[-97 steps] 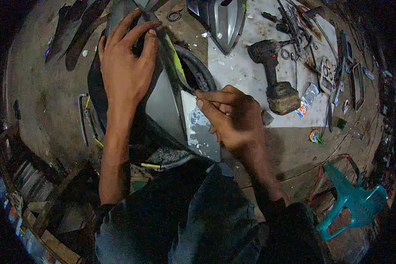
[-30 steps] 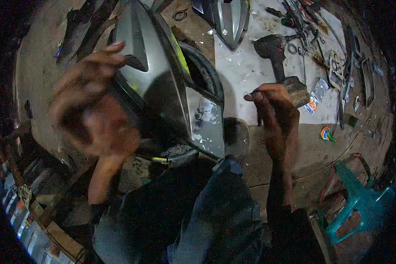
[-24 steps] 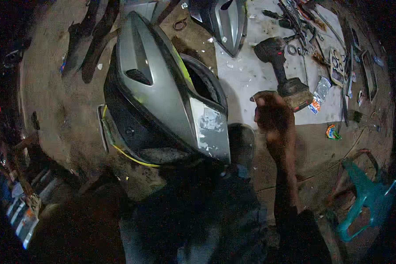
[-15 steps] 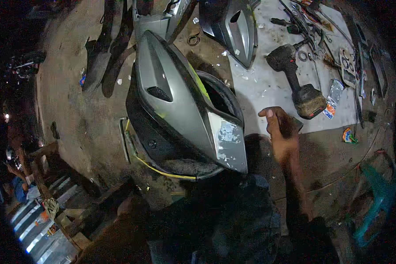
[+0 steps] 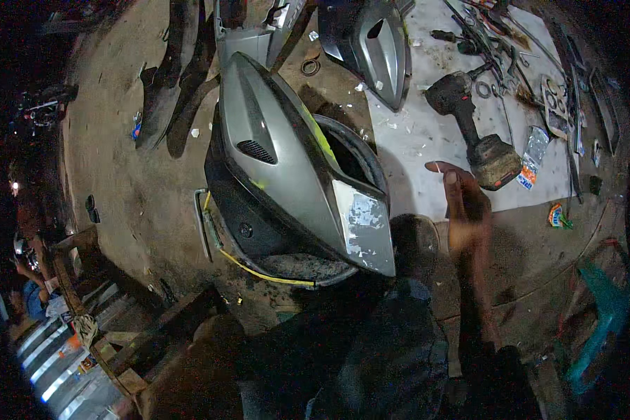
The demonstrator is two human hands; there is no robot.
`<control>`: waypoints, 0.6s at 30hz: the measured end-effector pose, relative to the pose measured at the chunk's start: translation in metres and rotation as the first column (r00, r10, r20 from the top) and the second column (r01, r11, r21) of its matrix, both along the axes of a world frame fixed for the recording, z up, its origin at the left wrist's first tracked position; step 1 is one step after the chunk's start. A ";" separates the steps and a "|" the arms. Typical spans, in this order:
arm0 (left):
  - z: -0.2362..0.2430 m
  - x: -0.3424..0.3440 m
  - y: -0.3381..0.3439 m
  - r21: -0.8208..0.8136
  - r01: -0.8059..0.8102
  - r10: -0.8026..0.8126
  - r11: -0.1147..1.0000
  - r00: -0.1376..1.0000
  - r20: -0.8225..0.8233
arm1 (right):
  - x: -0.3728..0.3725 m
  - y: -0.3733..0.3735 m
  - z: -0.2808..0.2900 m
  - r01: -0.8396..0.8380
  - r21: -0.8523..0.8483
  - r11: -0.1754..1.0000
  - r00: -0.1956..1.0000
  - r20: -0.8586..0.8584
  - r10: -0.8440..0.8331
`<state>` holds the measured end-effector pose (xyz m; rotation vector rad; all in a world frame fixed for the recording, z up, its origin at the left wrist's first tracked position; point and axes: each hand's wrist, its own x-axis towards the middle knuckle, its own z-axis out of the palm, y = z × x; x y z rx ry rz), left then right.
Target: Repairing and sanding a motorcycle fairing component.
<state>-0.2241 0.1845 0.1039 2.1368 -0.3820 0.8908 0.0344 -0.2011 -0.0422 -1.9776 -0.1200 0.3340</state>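
A grey-silver body panel (image 5: 287, 182) with a mesh vent, yellow-green stripe and flaking white patch (image 5: 362, 220) lies over a dark, rounded bucket-like piece (image 5: 252, 231). My right hand (image 5: 462, 196) is closed just right of the patch, over a white sheet (image 5: 416, 140); something small, too small to name, seems pinched at its fingertips. Just beyond it lies a dusty black cordless power tool (image 5: 469, 126). My left arm (image 5: 196, 357) is a dim shape at the lower left; its fingers cannot be made out.
Other grey panels (image 5: 374, 59) and dark trim (image 5: 175, 84) lie at the back. Assorted tools (image 5: 497, 63) and small packets cover the sheet's right side. A teal plastic part (image 5: 598, 322) is at lower right. A person in blue (image 5: 35, 297) and a motorcycle (image 5: 42, 112) appear at far left.
My left hand has left the panel and dropped to the lower left. My right hand has moved off the patch toward the right. The view has shifted, with the panel now lower and further right.
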 end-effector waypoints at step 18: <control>-0.038 0.093 -0.086 -0.213 -0.210 0.196 0.954 0.977 -0.085 | -0.018 0.020 0.038 -0.234 0.078 0.969 0.970 -0.055 0.239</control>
